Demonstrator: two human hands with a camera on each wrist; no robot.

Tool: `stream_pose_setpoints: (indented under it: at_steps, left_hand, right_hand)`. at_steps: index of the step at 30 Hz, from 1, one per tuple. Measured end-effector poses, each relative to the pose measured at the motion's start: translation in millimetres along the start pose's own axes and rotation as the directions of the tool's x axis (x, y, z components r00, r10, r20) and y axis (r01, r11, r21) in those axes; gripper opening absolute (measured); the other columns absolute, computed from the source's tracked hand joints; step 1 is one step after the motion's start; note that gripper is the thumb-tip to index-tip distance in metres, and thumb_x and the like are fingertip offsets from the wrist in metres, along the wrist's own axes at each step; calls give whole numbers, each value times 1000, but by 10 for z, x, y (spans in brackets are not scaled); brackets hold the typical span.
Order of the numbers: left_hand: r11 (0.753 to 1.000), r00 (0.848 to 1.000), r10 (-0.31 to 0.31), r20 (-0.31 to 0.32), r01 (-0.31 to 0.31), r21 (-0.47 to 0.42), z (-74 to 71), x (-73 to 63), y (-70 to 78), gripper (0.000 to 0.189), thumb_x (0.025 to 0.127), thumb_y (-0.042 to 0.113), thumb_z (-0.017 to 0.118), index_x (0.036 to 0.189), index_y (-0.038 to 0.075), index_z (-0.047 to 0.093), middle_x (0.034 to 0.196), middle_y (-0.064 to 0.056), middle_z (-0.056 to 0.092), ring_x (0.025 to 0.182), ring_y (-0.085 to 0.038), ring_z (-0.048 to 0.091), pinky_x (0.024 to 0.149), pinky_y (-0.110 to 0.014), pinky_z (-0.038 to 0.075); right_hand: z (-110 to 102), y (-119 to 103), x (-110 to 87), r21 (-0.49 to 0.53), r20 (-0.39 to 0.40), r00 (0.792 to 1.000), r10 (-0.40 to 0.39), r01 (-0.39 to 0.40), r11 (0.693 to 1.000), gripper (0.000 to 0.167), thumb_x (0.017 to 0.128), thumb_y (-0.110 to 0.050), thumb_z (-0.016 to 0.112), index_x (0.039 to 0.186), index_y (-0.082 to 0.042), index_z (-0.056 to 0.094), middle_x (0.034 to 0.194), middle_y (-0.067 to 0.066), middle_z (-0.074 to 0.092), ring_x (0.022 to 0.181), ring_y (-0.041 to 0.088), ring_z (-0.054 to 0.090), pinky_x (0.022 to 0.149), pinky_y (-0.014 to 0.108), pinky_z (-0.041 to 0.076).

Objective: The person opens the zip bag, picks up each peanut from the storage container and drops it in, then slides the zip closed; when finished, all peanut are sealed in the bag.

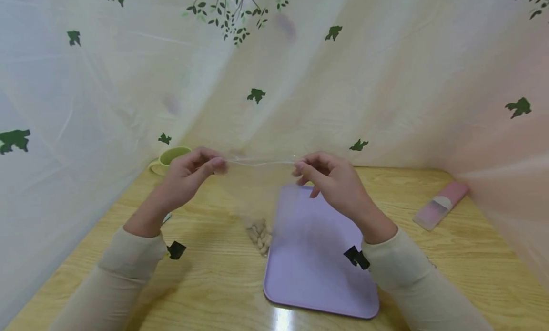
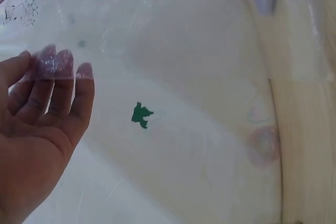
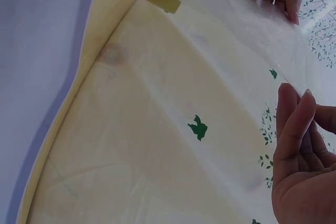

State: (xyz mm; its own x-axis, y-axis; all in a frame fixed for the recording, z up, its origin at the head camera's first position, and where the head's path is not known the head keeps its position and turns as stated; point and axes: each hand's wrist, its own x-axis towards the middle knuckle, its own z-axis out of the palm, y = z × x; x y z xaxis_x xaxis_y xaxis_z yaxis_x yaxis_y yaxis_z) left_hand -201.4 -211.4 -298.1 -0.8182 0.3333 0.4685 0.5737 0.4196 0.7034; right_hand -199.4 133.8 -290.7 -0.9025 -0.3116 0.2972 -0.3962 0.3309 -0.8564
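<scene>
A clear plastic bag (image 1: pixel 253 190) hangs upright between my hands, its top edge stretched nearly level. Several pale, nut-like pieces (image 1: pixel 259 235) lie gathered in its bottom corner. My left hand (image 1: pixel 188 178) pinches the left end of the top edge between thumb and fingers; in the left wrist view, the fingertips show through the film. My right hand (image 1: pixel 334 184) pinches the other end with thumb and forefinger, its remaining fingers loosely bent. The right wrist view shows the bag's film (image 3: pixel 257 30) running from one hand to the other.
A lilac tray (image 1: pixel 317 274) lies on the wooden table (image 1: pixel 214 293), partly behind the bag and under my right forearm. A yellow-green mug (image 1: pixel 160 165) stands behind my left hand. At the right lies a pink packet (image 1: pixel 442 204). A pale leaf-patterned curtain (image 1: pixel 300 73) surrounds the table.
</scene>
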Motion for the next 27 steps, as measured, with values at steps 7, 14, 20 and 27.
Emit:
stream_pose_setpoints:
  at_steps: [7, 14, 20, 27]
  left_hand:
    - [996, 999, 41, 24, -42, 76, -175, -62, 50, 18, 112, 14, 57, 116, 9, 74, 109, 25, 75, 94, 3, 69, 67, -21, 51]
    - [975, 986, 166, 5, -165, 147, -217, -75, 21, 17, 107, 3, 62, 111, 9, 77, 106, 22, 76, 99, 5, 72, 68, -18, 55]
    - [958, 968, 252, -16, -247, 146, -219, -92, 36, 21, 102, -6, 64, 108, 9, 77, 104, 16, 78, 94, 2, 74, 73, -15, 57]
    - [973, 975, 215, 57, -219, 74, -202, -125, 176, 20, 107, -1, 60, 112, 12, 75, 106, 12, 76, 92, -4, 72, 80, -19, 58]
  right_hand:
    - [-13, 17, 5, 6, 28, 998, -53, 53, 999, 22, 107, -31, 68, 121, -16, 76, 116, 5, 81, 98, 14, 79, 75, 34, 67]
    - [-6, 66, 16, -44, 57, 985, -164, 167, 985, 16, 107, -25, 67, 114, -13, 77, 108, 2, 82, 100, 12, 78, 90, 29, 66]
    - [3, 66, 16, 0, 144, 981, -130, 131, 991, 18, 106, -26, 69, 121, -16, 74, 117, 1, 81, 109, 18, 77, 95, 28, 64]
    - [100, -21, -58, 76, 193, 979, -71, 57, 995, 18, 102, -32, 76, 117, -23, 79, 115, -2, 79, 105, 21, 74, 91, 34, 64]
